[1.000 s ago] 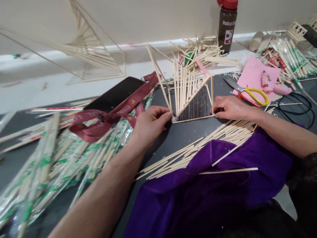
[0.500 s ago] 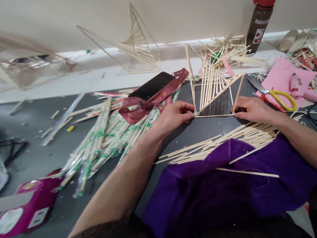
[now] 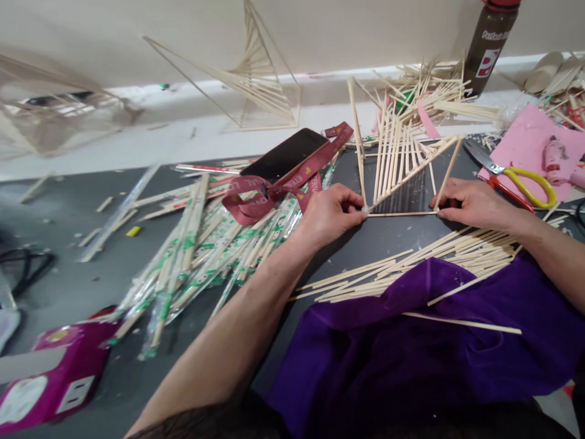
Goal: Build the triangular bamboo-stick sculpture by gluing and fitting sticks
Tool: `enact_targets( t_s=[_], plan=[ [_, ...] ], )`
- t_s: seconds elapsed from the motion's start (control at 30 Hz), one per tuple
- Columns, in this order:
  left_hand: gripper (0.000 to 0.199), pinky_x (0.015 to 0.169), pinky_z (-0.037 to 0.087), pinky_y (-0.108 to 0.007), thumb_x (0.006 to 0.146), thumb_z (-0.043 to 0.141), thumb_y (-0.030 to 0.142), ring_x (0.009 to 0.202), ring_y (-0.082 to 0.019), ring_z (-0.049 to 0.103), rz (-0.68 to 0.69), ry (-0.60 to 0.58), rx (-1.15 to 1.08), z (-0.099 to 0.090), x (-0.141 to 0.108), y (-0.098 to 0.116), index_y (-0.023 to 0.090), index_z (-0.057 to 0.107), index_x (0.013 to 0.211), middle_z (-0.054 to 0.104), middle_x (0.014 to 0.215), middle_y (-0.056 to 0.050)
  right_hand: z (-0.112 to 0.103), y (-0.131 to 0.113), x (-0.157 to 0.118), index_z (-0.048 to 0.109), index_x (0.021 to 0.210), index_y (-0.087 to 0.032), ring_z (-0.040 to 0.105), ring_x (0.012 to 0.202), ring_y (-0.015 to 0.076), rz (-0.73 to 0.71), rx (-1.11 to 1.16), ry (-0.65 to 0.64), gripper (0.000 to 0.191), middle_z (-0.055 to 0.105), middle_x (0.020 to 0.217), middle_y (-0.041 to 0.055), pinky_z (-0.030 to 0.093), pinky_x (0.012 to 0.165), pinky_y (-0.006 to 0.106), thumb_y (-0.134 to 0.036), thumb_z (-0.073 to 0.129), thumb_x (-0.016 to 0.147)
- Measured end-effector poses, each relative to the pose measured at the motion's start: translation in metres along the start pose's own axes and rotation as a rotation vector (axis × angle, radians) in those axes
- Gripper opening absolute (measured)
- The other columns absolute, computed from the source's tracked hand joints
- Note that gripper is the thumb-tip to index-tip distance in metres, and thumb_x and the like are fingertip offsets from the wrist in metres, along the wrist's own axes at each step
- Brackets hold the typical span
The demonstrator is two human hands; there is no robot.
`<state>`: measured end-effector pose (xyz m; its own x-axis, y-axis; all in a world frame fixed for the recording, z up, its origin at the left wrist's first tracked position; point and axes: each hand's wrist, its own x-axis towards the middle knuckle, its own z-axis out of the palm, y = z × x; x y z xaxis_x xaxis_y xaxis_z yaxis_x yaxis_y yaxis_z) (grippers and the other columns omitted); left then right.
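A frame of thin wooden sticks [image 3: 402, 182] stands on the dark table, its slanted sticks fanned out along one side. At its near left corner, by a whitish blob, my left hand [image 3: 336, 210] is closed with thumb and fingers pinching the joint. My right hand [image 3: 468, 204] pinches the near right corner, where an upright stick meets the bottom one. Between both hands runs the front bottom stick of the frame. Loose wooden sticks [image 3: 411, 268] lie just in front of it, partly on a purple cloth [image 3: 356, 347].
Wrapped chopsticks [image 3: 183, 256] and a phone [image 3: 287, 155] with a red lanyard [image 3: 251, 198] lie left. Yellow-and-red scissors [image 3: 512, 174], pink paper [image 3: 525, 140] and a dark bottle [image 3: 489, 52] are right. Another stick model [image 3: 269, 103] stands behind; a magenta packet [image 3: 59, 372] lies near left.
The view has shifted slightly, so everything appears a little further right. Both hands keep their hold on the frame's corners.
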<state>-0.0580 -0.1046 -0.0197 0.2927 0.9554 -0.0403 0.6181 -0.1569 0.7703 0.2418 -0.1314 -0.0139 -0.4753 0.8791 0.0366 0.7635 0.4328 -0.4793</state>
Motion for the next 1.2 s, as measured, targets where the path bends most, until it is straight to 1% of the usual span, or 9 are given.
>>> enact_targets(
  t_s=[0.23, 0.4, 0.53, 0.67, 0.77, 0.9, 0.97, 1.1, 1.2],
  plan=[
    [0.018, 0.056, 0.044, -0.025, 0.065, 0.068, 0.027, 0.06, -0.012, 0.057, 0.043, 0.041, -0.013, 0.003, -0.002, -0.001, 0.015, 0.068, 0.078, 0.062, 0.073, -0.001, 0.0, 0.0, -0.002, 0.07, 0.087, -0.019, 0.057, 0.062, 0.0113, 0.008, 0.038, 0.023, 0.015, 0.064, 0.087, 0.003, 0.043, 0.059, 0.026, -0.027, 0.062, 0.078],
    [0.02, 0.051, 0.046, -0.025, 0.063, 0.067, 0.026, 0.053, -0.01, 0.054, -0.044, -0.056, -0.247, -0.002, 0.002, 0.001, 0.015, 0.072, 0.079, 0.064, 0.08, -0.002, -0.001, 0.002, -0.005, 0.069, 0.091, -0.018, 0.057, 0.059, 0.0103, -0.045, 0.074, 0.065, 0.017, 0.064, 0.089, 0.0038, 0.046, 0.058, 0.026, -0.029, 0.061, 0.08],
    [0.03, 0.049, 0.046, -0.023, 0.067, 0.062, 0.023, 0.052, -0.01, 0.053, -0.144, -0.042, -0.336, -0.004, 0.0, 0.007, 0.011, 0.072, 0.093, 0.064, 0.068, -0.001, 0.0, 0.004, -0.008, 0.068, 0.093, -0.019, 0.056, 0.057, 0.0094, -0.066, 0.122, 0.079, 0.018, 0.063, 0.089, 0.003, 0.046, 0.058, 0.025, -0.027, 0.062, 0.079],
    [0.032, 0.046, 0.042, -0.021, 0.068, 0.063, 0.027, 0.049, -0.01, 0.052, -0.111, -0.009, -0.211, -0.001, -0.001, 0.01, 0.011, 0.071, 0.094, 0.062, 0.061, 0.0, 0.002, 0.007, -0.009, 0.067, 0.092, -0.019, 0.056, 0.06, 0.0097, -0.052, 0.184, 0.1, 0.017, 0.064, 0.089, 0.0028, 0.045, 0.058, 0.025, -0.023, 0.063, 0.077],
    [0.038, 0.044, 0.041, -0.021, 0.067, 0.064, 0.033, 0.051, -0.011, 0.053, -0.127, 0.017, -0.201, -0.001, 0.001, 0.01, 0.011, 0.069, 0.097, 0.063, 0.064, -0.001, 0.004, 0.01, -0.007, 0.067, 0.088, -0.02, 0.058, 0.068, 0.0119, 0.016, 0.287, 0.178, 0.013, 0.065, 0.085, 0.002, 0.046, 0.063, 0.025, -0.02, 0.059, 0.078],
    [0.045, 0.042, 0.038, -0.021, 0.064, 0.066, 0.036, 0.05, -0.011, 0.05, -0.172, -0.033, -0.289, -0.004, 0.004, 0.012, 0.01, 0.068, 0.102, 0.064, 0.066, -0.001, 0.005, 0.012, -0.002, 0.068, 0.085, -0.019, 0.059, 0.071, 0.0129, 0.113, 0.284, 0.316, 0.013, 0.067, 0.08, 0.0012, 0.045, 0.066, 0.026, -0.021, 0.056, 0.079],
    [0.045, 0.043, 0.036, -0.021, 0.062, 0.069, 0.036, 0.05, -0.011, 0.05, -0.19, -0.046, -0.299, -0.004, 0.004, 0.013, 0.011, 0.069, 0.1, 0.066, 0.067, -0.002, 0.005, 0.01, -0.001, 0.067, 0.084, -0.018, 0.058, 0.069, 0.0124, 0.097, 0.23, 0.3, 0.013, 0.066, 0.079, 0.0016, 0.044, 0.065, 0.025, -0.02, 0.056, 0.079],
    [0.037, 0.044, 0.034, -0.021, 0.064, 0.069, 0.036, 0.049, -0.011, 0.049, -0.163, -0.033, -0.28, 0.0, 0.003, 0.012, 0.013, 0.07, 0.093, 0.065, 0.063, -0.001, 0.005, 0.001, 0.0, 0.064, 0.085, -0.017, 0.056, 0.065, 0.0096, 0.009, 0.16, 0.196, 0.013, 0.064, 0.084, 0.002, 0.042, 0.062, 0.023, -0.013, 0.055, 0.076],
    [0.03, 0.046, 0.035, -0.022, 0.064, 0.068, 0.037, 0.051, -0.012, 0.05, -0.143, -0.03, -0.262, 0.001, 0.004, 0.01, 0.016, 0.07, 0.084, 0.065, 0.062, 0.0, 0.008, -0.001, -0.001, 0.063, 0.085, -0.018, 0.055, 0.064, 0.0087, -0.02, 0.118, 0.186, 0.016, 0.063, 0.083, 0.0011, 0.041, 0.061, 0.021, -0.009, 0.054, 0.076]
  ],
)
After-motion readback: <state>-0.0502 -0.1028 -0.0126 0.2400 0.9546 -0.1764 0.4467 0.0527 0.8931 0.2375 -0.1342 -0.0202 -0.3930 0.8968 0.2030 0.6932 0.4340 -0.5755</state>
